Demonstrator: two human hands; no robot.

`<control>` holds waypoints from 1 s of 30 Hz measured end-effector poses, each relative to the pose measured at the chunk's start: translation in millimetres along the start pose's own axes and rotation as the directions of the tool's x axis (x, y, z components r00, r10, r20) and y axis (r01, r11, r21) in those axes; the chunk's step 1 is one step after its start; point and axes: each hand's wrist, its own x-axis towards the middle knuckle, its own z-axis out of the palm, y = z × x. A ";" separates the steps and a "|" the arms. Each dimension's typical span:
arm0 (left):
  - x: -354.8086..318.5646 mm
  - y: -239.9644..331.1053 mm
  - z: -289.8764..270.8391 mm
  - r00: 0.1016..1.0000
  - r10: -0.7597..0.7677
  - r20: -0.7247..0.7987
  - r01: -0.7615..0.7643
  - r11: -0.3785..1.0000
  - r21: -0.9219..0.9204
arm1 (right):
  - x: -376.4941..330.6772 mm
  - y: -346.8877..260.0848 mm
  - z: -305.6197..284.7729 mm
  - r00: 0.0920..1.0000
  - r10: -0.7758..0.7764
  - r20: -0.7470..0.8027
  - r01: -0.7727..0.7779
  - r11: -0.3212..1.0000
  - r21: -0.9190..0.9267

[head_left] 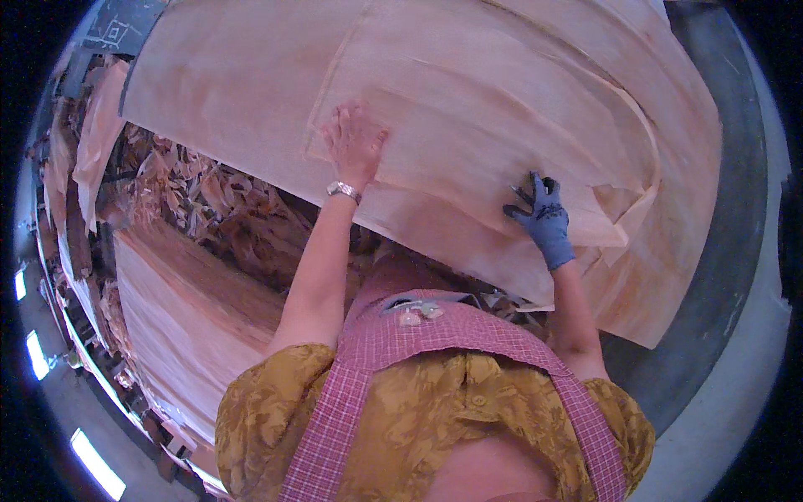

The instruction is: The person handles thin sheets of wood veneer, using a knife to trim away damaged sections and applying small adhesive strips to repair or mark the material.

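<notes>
My left hand (355, 144), bare with a metal watch (344, 192) at the wrist, lies flat with fingers spread on a thin pale-pink wood veneer sheet (452, 142). It rests beside that sheet's left edge. My right hand (544, 219) wears a blue-grey glove with dark fingertips. Its fingers are apart and bent over the same sheet, near a raised, curling strip of veneer (640, 205) at the right. No held thing shows in the glove. Under these lies a wider veneer sheet (226, 75).
A dark table edge (719, 276) curves along the right. To the left, a heap of crumpled veneer scraps (226, 201) lies beside a stack of veneer sheets (184, 326). Another loose veneer piece (100, 142) hangs at the far left. Bright windows (98, 464) show at lower left.
</notes>
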 end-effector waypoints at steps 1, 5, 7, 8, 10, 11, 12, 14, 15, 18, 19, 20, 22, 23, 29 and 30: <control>1.4 -6.5 6.2 0.999 0.033 -0.030 -0.033 0.999 -0.001 | -1.7 3.5 -1.0 0.999 0.048 -0.023 -0.044 0.989 0.143; 5.0 -34.4 15.4 0.987 0.091 -0.130 -0.094 0.995 -0.017 | -7.4 37.8 -5.5 0.951 0.249 -0.184 -0.252 0.968 0.012; 11.4 -30.3 17.6 0.989 0.091 -0.121 -0.097 0.994 -0.045 | -19.2 100.7 5.8 0.888 0.345 -0.303 -0.160 0.851 0.501; 11.6 -26.1 17.7 0.993 0.078 -0.087 -0.082 0.996 -0.042 | -22.8 118.8 11.8 0.851 0.406 -0.334 -0.065 0.711 0.700; 6.4 -30.1 12.7 0.996 0.052 -0.066 -0.054 0.998 -0.035 | -11.7 102.3 -1.6 0.721 0.536 -0.440 -0.269 0.801 0.535; 6.0 -32.8 9.9 0.995 0.051 -0.084 -0.055 0.997 -0.047 | -3.8 88.6 -9.3 0.646 0.572 -0.506 -0.372 0.814 0.446; 10.3 -32.7 7.1 0.993 0.063 -0.102 -0.070 0.995 -0.068 | 2.6 72.3 -11.9 0.725 0.430 -0.538 -0.267 0.896 0.356; 23.4 -40.3 -1.1 0.994 0.076 -0.080 -0.082 0.994 -0.072 | 27.9 25.0 -3.5 0.829 0.115 -0.548 -0.019 0.984 0.177; 23.8 -42.7 -2.6 0.994 0.082 -0.068 -0.088 0.993 -0.078 | 40.4 0.9 7.2 0.888 -0.024 -0.459 0.093 0.987 0.128; 24.5 -48.2 -8.3 0.999 0.028 -0.043 -0.030 0.998 -0.046 | 62.6 -137.2 14.2 0.971 0.044 0.236 -0.198 0.700 0.686; 26.2 -49.2 -9.2 0.999 0.019 -0.043 -0.022 0.997 -0.072 | 73.4 -159.0 26.8 0.975 -0.114 0.189 0.000 0.857 0.516; 27.3 -50.0 -8.7 0.999 0.011 -0.043 -0.015 0.996 -0.093 | 88.6 -174.9 42.0 0.945 -0.277 0.177 0.213 0.926 0.312; 31.1 -51.0 -5.7 0.998 0.020 -0.058 -0.027 0.992 -0.124 | 106.8 -198.8 79.2 0.861 -0.501 0.087 0.506 0.825 -0.252; 30.8 -52.1 -4.5 0.997 0.029 -0.072 -0.039 0.990 -0.133 | 118.0 -218.1 88.8 0.889 -0.443 0.117 0.459 0.860 -0.225; 39.0 -56.3 -2.0 0.991 0.067 -0.117 -0.083 0.988 -0.134 | 169.0 -281.4 120.0 0.972 -0.200 0.123 0.227 0.935 -0.272; 40.7 -56.9 -1.8 0.990 0.052 -0.132 -0.071 0.987 -0.144 | 174.5 -287.3 119.0 0.972 -0.188 0.141 0.220 0.939 -0.264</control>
